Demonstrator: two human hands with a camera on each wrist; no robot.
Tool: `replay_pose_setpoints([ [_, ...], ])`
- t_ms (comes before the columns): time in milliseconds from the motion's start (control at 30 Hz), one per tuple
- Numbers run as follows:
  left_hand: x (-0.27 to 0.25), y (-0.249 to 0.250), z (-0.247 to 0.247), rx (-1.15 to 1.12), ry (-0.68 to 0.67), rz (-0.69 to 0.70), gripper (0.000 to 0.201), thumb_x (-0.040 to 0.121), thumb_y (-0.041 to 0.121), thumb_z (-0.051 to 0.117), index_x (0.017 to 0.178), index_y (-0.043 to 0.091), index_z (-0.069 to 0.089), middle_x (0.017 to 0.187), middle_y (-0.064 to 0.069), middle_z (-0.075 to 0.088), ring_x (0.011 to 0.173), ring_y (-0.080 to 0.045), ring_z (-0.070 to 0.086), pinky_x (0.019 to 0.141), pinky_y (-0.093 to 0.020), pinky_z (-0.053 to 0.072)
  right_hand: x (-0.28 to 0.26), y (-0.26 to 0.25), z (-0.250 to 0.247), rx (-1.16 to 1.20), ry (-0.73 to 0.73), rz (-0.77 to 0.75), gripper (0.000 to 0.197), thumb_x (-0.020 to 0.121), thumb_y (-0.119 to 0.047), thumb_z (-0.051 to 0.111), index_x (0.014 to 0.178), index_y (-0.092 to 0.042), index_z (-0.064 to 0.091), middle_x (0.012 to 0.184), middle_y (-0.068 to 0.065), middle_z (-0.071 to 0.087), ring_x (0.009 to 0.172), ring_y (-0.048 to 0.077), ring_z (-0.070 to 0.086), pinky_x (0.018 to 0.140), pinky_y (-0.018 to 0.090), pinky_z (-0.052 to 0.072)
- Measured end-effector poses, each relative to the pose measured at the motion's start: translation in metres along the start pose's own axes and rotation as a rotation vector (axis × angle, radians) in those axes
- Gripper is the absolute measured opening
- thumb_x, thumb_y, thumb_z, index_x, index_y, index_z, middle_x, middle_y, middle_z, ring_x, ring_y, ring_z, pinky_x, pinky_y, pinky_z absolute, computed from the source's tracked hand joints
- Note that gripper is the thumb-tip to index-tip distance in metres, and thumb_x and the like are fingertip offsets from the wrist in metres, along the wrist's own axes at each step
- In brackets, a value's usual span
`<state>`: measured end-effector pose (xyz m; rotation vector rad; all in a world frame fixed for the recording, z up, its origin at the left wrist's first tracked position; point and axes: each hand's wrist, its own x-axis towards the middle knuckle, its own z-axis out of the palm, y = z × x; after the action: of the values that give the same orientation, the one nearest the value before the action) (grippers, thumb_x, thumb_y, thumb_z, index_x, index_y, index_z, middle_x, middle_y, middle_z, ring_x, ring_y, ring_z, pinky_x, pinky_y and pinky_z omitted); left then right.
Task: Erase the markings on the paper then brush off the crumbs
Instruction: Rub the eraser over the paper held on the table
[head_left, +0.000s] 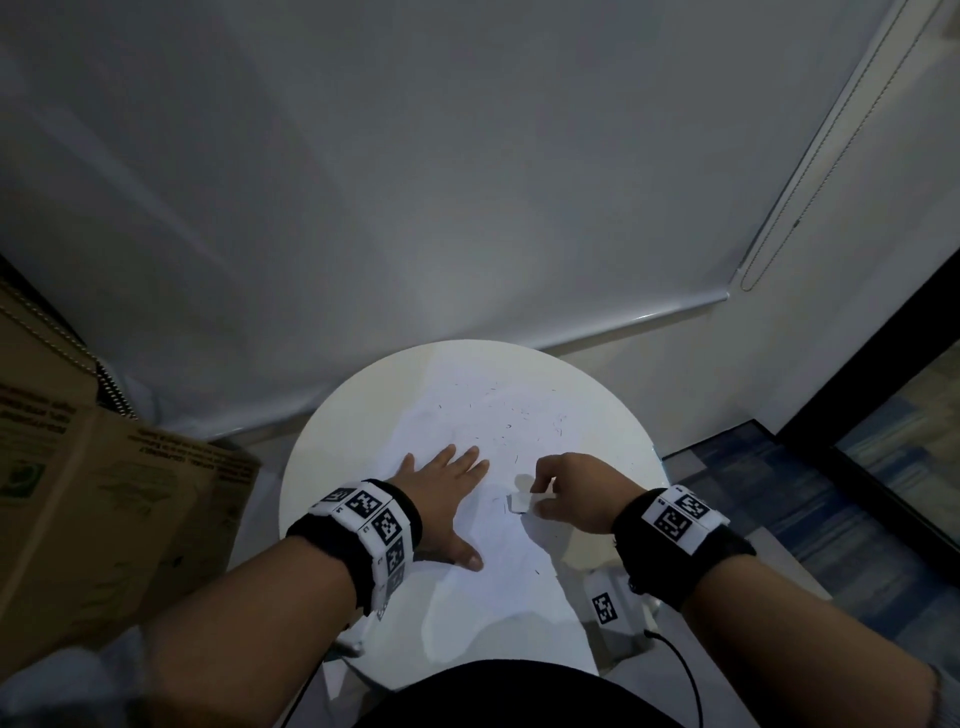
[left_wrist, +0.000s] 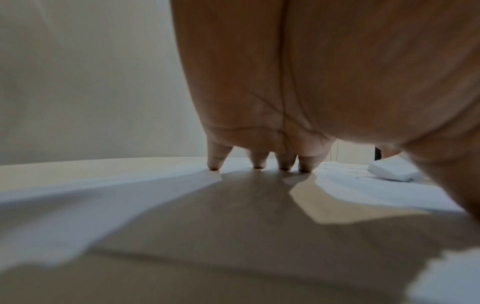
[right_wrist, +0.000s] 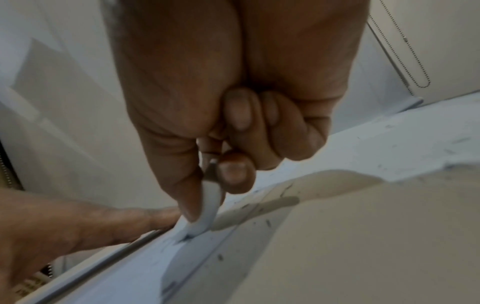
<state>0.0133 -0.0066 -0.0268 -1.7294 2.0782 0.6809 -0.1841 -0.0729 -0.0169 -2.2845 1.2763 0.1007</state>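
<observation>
A white sheet of paper (head_left: 467, 415) lies on a round white table (head_left: 311, 467). Dark eraser crumbs (head_left: 514, 415) are scattered over its far half. My left hand (head_left: 441, 483) lies flat on the paper with its fingers spread; in the left wrist view its fingertips (left_wrist: 257, 166) press down on the sheet. My right hand (head_left: 566, 493) pinches a white eraser (head_left: 519, 501) between thumb and forefinger, its lower end touching the paper just right of the left hand. In the right wrist view the eraser (right_wrist: 209, 209) meets the paper (right_wrist: 130, 267) at a dark smudge, and in the left wrist view the eraser (left_wrist: 389, 170) shows at right.
An open cardboard box (head_left: 104, 493) stands left of the table. A white wall and a roller blind with a bead cord (head_left: 810, 171) are behind it. A small tagged white device (head_left: 608, 608) with a black cable hangs near the table's right front edge.
</observation>
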Motion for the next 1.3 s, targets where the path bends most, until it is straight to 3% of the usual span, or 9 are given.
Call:
replay_pose_setpoints([
  [167,-0.001,0.001,0.001,0.006,0.013,0.001,0.112,0.082,0.064,0.062,0.154,0.025,-0.015,0.160,0.007,-0.023,0.148,-0.016,-0.019,0.119,-0.053,-0.005,0.004,-0.006,0.001,-0.028,0.092,0.028,0.014,0.087,-0.026,0.058,0.097,-0.017,0.060,0.092,0.002,0.061,0.078,0.016,0.049,0.063,0.025,0.035],
  [300,0.000,0.001,0.002,0.004,0.011,-0.003,0.113,0.081,0.065,0.062,0.154,0.025,-0.015,0.161,0.008,-0.022,0.148,-0.016,-0.018,0.119,-0.053,-0.004,0.006,-0.006,0.001,0.031,0.128,0.030,0.008,0.087,-0.020,0.057,0.083,-0.016,0.051,0.081,0.003,0.059,0.073,0.021,0.056,0.062,0.025,0.040],
  [400,0.000,0.001,0.002,0.003,0.015,-0.007,0.113,0.081,0.066,0.062,0.154,0.026,-0.015,0.161,0.008,-0.022,0.148,-0.016,-0.018,0.119,-0.054,-0.004,0.006,-0.009,0.002,0.020,0.121,0.010,0.006,0.088,-0.017,0.057,0.088,-0.016,0.051,0.087,0.007,0.063,0.074,0.022,0.058,0.065,0.027,0.044],
  [633,0.004,-0.001,0.003,0.007,0.012,-0.006,0.115,0.079,0.066,0.064,0.154,0.026,-0.014,0.161,0.007,-0.021,0.149,-0.017,-0.016,0.118,-0.057,-0.002,-0.004,-0.020,-0.005,-0.131,-0.179,-0.153,0.018,0.087,-0.015,0.060,0.104,-0.014,0.064,0.088,0.000,0.057,0.052,0.008,0.050,0.057,0.021,0.045],
  [800,0.002,0.001,0.002,0.004,0.020,-0.011,0.114,0.080,0.065,0.063,0.154,0.025,-0.014,0.161,0.008,-0.021,0.149,-0.017,-0.017,0.119,-0.056,-0.002,0.012,-0.011,-0.011,-0.173,-0.021,-0.090,0.024,0.086,-0.019,0.059,0.109,-0.018,0.064,0.105,0.003,0.064,0.084,0.015,0.055,0.070,0.021,0.039],
  [967,0.002,0.001,0.003,0.003,0.024,-0.016,0.114,0.080,0.065,0.064,0.154,0.026,-0.014,0.161,0.009,-0.022,0.149,-0.016,-0.017,0.119,-0.055,-0.003,0.001,-0.011,-0.002,0.016,-0.266,-0.101,0.016,0.084,-0.013,0.065,0.100,-0.014,0.066,0.072,-0.008,0.055,0.047,0.011,0.051,0.053,0.022,0.045],
  [1033,0.003,0.001,0.003,0.001,0.023,-0.017,0.114,0.080,0.065,0.064,0.154,0.026,-0.014,0.160,0.009,-0.022,0.148,-0.016,-0.018,0.119,-0.055,-0.003,0.003,-0.011,-0.004,-0.025,-0.293,-0.117,0.016,0.085,-0.014,0.065,0.101,-0.014,0.065,0.073,-0.011,0.054,0.048,0.012,0.052,0.055,0.023,0.046],
  [1200,0.003,0.002,0.002,0.010,0.024,-0.026,0.114,0.080,0.067,0.062,0.154,0.026,-0.014,0.160,0.009,-0.022,0.149,-0.016,-0.017,0.119,-0.055,-0.002,0.015,-0.006,-0.011,-0.060,-0.053,-0.060,0.009,0.086,-0.016,0.060,0.094,-0.015,0.062,0.092,0.000,0.060,0.049,0.005,0.052,0.050,0.018,0.043],
  [1300,0.003,0.002,0.003,0.007,0.025,-0.026,0.115,0.079,0.067,0.062,0.154,0.027,-0.014,0.160,0.009,-0.022,0.148,-0.016,-0.018,0.119,-0.056,-0.002,0.003,-0.009,-0.003,-0.011,-0.247,-0.100,0.008,0.084,-0.013,0.064,0.091,-0.016,0.063,0.080,-0.002,0.060,0.046,0.008,0.051,0.049,0.019,0.045],
])
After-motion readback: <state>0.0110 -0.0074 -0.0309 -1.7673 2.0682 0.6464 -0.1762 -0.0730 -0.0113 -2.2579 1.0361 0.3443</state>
